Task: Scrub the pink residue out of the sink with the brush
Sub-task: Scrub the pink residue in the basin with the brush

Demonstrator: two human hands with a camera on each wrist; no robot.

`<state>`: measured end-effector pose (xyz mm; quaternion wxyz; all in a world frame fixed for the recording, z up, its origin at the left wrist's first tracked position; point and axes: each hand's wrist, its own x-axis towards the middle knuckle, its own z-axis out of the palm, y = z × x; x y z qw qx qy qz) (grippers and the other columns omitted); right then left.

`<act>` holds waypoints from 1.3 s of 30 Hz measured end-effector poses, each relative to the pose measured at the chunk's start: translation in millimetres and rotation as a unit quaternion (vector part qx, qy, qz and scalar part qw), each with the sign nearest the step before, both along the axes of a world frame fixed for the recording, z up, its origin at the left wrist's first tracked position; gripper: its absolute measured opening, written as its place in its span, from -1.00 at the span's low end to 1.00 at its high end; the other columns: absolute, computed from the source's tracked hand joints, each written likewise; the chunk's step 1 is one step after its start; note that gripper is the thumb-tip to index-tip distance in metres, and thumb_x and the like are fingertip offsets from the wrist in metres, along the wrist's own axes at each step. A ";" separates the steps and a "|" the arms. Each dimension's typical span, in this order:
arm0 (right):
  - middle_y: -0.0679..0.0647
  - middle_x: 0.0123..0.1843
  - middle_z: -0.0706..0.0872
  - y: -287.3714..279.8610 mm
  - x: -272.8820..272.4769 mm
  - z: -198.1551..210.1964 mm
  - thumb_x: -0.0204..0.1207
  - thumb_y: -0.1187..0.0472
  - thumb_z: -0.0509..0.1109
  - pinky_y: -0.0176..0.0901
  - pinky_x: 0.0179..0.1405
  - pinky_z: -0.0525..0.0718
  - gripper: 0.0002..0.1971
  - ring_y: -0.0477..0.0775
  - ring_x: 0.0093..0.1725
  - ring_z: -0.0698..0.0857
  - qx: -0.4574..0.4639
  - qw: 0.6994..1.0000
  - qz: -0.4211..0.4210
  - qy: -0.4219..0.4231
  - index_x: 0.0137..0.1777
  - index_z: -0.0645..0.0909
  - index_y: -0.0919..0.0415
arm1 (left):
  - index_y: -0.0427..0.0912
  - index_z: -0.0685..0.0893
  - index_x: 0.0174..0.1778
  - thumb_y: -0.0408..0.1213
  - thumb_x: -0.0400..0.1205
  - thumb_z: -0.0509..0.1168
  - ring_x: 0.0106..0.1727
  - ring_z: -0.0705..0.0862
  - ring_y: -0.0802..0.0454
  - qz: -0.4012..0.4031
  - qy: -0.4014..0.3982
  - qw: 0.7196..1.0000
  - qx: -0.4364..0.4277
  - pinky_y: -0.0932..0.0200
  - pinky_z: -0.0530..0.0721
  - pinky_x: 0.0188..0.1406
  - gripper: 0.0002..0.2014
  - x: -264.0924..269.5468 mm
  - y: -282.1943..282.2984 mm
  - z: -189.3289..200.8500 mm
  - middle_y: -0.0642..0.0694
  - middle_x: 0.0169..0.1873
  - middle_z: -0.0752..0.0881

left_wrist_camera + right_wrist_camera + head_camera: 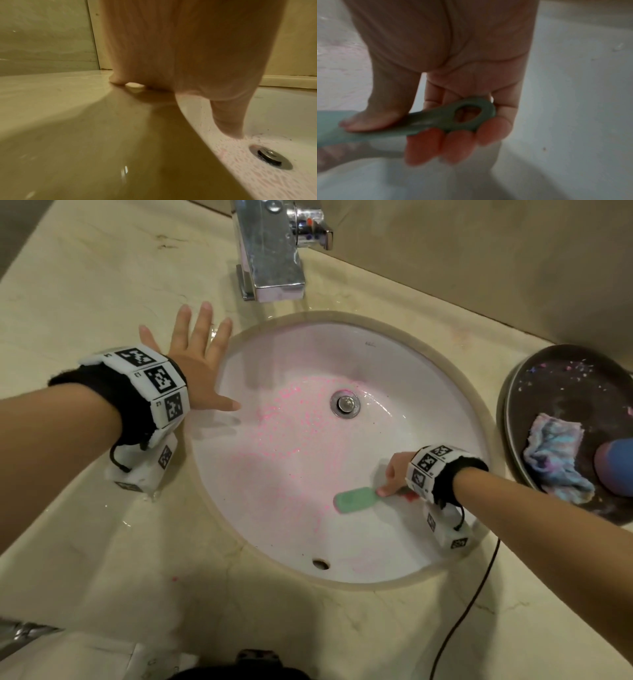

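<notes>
Viewing from the head: the green brush (354,499) is grasped by the right hand (397,474) low in the sink (404,361), beside pink residue (284,433). The left hand (197,361) is spread flat on the countertop (102,559).

Left wrist: the thumb (228,121) is seen reaching into the basin near the drain (270,156).

Right wrist: the brush handle (453,116) is pinched by thumb and curled fingers (458,146).

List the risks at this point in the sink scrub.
The right hand holds the green brush only by its handle end, so hard strokes may twist it loose. The left hand braces on the wet sink rim and could slip. The pink residue lies left of the brush and could be missed.
</notes>
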<state>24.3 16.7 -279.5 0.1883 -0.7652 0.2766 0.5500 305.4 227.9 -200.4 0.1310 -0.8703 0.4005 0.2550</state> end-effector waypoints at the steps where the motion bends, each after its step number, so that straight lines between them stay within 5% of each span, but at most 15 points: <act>1: 0.05 -0.38 0.67 3.0 -1.2 2.5 0.42 -0.17 0.42 -0.31 -0.41 0.51 -0.62 0.03 -0.45 0.55 0.012 1.000 -0.002 0.016 -0.26 0.62 0.19 | 0.04 -0.45 0.58 0.33 0.39 0.32 0.60 -0.44 -0.13 0.001 0.000 1.000 -0.001 -0.55 -0.14 0.43 0.18 0.3 0.1 -0.6 -0.04 0.56 -0.51; 7: 0.07 -0.39 0.62 -10.7 24.4 2.1 0.33 -0.30 0.41 -0.02 0.07 0.68 -0.48 0.13 -0.25 0.60 -0.062 0.995 0.077 -0.021 -0.43 0.45 0.18 | 0.06 -0.46 0.58 0.33 0.39 0.32 0.60 -0.44 -0.11 0.006 -0.002 1.000 0.001 -0.54 -0.15 0.43 0.18 0.5 -0.7 -1.0 -0.02 0.56 -0.51; 12: 0.03 -0.39 0.67 19.3 20.8 1.7 0.35 -0.29 0.41 -0.19 -0.14 0.57 -0.54 0.09 -0.33 0.58 0.065 0.993 0.083 0.058 -0.24 0.68 0.15 | 0.05 -0.47 0.57 0.33 0.41 0.31 0.60 -0.45 -0.12 0.007 -0.001 1.000 0.006 -0.53 -0.16 0.44 0.17 0.0 -1.0 0.1 -0.03 0.55 -0.52; 15: 0.03 -0.40 0.61 0.3 15.7 -3.2 0.30 -0.20 0.51 -0.12 -0.09 0.65 -0.56 0.13 -0.31 0.55 -0.016 0.987 0.153 0.036 -0.38 0.58 0.21 | 0.05 -0.47 0.58 0.32 0.41 0.31 0.60 -0.45 -0.12 0.008 0.002 1.000 0.003 -0.53 -0.16 0.43 0.17 0.4 -0.8 -0.2 -0.03 0.55 -0.52; 19: -0.01 -0.43 0.46 -20.6 24.1 3.2 0.39 0.00 0.52 -0.27 -0.43 0.53 -0.54 0.08 -0.34 0.47 -0.121 0.969 0.217 0.003 -0.54 0.34 0.08 | 0.06 -0.46 0.58 0.32 0.40 0.32 0.60 -0.44 -0.12 0.009 0.003 1.000 0.000 -0.53 -0.16 0.43 0.18 0.3 -0.8 -0.5 -0.03 0.55 -0.52; 21: -0.01 -0.44 0.49 -22.6 28.0 -5.2 0.37 -0.02 0.53 -0.27 -0.42 0.56 -0.54 0.07 -0.39 0.49 -0.125 0.972 0.197 -0.003 -0.55 0.36 0.10 | 0.06 -0.46 0.58 0.32 0.40 0.33 0.60 -0.44 -0.11 0.010 0.003 1.000 0.000 -0.53 -0.17 0.44 0.17 0.1 -1.1 -0.7 -0.02 0.56 -0.52; 24: -0.04 -0.49 0.55 -14.9 27.6 -29.8 0.28 -0.15 0.54 -0.10 -0.09 0.70 -0.54 0.07 -0.34 0.57 -0.079 0.992 0.090 -0.037 -0.55 0.45 0.12 | 0.06 -0.45 0.58 0.32 0.40 0.32 0.60 -0.44 -0.11 0.009 0.002 1.000 -0.001 -0.52 -0.17 0.44 0.17 -0.5 -1.3 0.0 -0.02 0.56 -0.51; 28: 0.05 -0.44 0.66 2.5 15.4 -30.9 0.25 -0.25 0.52 -0.24 -0.29 0.55 -0.53 0.12 -0.36 0.59 0.010 0.999 0.036 0.018 -0.37 0.63 0.22 | 0.05 -0.44 0.59 0.32 0.39 0.33 0.60 -0.44 -0.11 0.010 0.001 1.000 -0.002 -0.53 -0.17 0.43 0.17 -0.2 -1.1 -0.3 -0.03 0.56 -0.51; 32: 0.04 -0.28 0.53 -27.9 13.4 -23.4 0.21 -0.10 0.62 -0.33 -0.36 0.46 -0.54 0.11 -0.18 0.53 -0.100 0.994 0.034 -0.024 -0.45 0.35 0.01 | 0.04 -0.43 0.59 0.32 0.39 0.33 0.60 -0.44 -0.12 0.010 0.000 1.000 -0.001 -0.53 -0.16 0.43 0.17 -0.9 -1.6 -0.1 -0.03 0.56 -0.50; 35: 0.07 -0.25 0.68 -37.1 21.3 -23.8 0.13 -0.18 0.64 -0.20 -0.16 0.69 -0.50 0.10 -0.29 0.61 -0.143 0.988 0.040 -0.038 -0.45 0.38 0.08 | 0.04 -0.42 0.59 0.32 0.39 0.33 0.61 -0.43 -0.12 0.011 -0.002 1.000 -0.005 -0.53 -0.15 0.43 0.17 -1.1 -1.3 0.2 -0.03 0.57 -0.49; 39: 0.06 -0.40 0.62 -14.7 23.8 -24.8 0.32 -0.25 0.47 -0.19 -0.18 0.53 -0.50 0.11 -0.29 0.58 -0.076 0.992 -0.061 -0.084 -0.43 0.50 0.20 | 0.05 -0.42 0.59 0.32 0.39 0.34 0.61 -0.43 -0.11 0.012 -0.001 1.000 -0.004 -0.54 -0.16 0.43 0.17 -0.8 -1.4 -0.1 -0.03 0.57 -0.49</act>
